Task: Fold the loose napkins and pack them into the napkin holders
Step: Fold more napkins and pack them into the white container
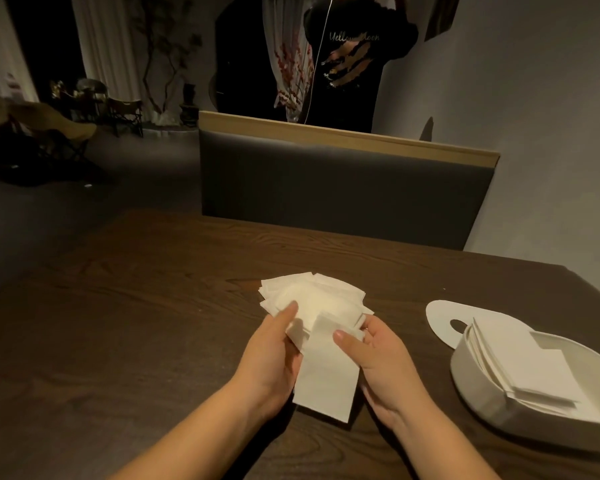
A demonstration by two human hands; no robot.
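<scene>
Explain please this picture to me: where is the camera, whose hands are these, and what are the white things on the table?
There is no machine here. A person wears one camera on the head, so you look down at that person's own two hands. The left hand and the right hand together hold a fanned bundle of white paper napkins just over a dark wooden table. One folded napkin lies in front of the bundle, under the right thumb. At the right stands a white napkin holder, already partly filled with folded napkins. Behind the table there is a grey padded bench back.
</scene>
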